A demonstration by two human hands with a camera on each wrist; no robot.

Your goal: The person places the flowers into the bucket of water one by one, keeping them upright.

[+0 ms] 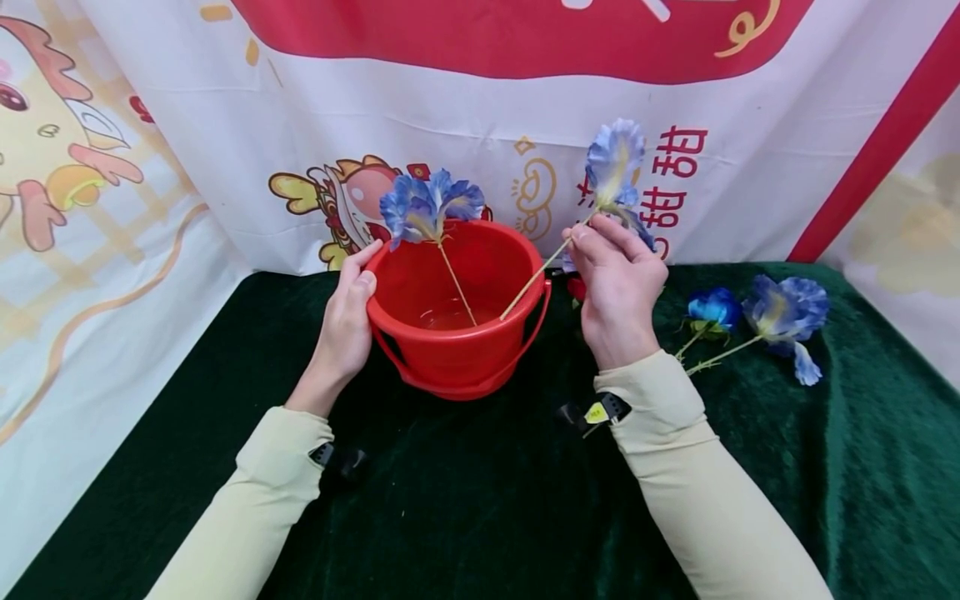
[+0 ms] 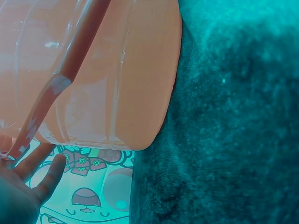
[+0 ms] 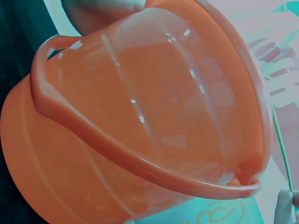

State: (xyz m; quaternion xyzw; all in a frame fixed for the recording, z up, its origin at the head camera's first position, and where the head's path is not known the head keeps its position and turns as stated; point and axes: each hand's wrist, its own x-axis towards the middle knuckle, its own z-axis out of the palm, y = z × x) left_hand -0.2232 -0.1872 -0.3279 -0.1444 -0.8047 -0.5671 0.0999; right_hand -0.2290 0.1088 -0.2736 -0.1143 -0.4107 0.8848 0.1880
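A red plastic bucket [image 1: 457,358] with its handle hanging at the front stands on the dark green cloth. My left hand [image 1: 347,321] rests against its left side, fingertips at the rim; in the left wrist view two fingers [image 2: 44,175] stretch straight beside the wall. One blue artificial iris [image 1: 431,208] leans inside the bucket, its bloom over the back rim. Between thumb and fingertips, my right hand [image 1: 618,292] pinches the stem of a second blue iris [image 1: 615,167]. That stem slants down to the left, its lower end over the bucket mouth near the front right rim.
On the cloth to the right lie a deep blue flower [image 1: 715,308] and another blue iris [image 1: 787,312], stems toward my right forearm. A red bloom [image 1: 577,289] shows partly behind my right hand. A printed white curtain [image 1: 450,108] hangs behind the table.
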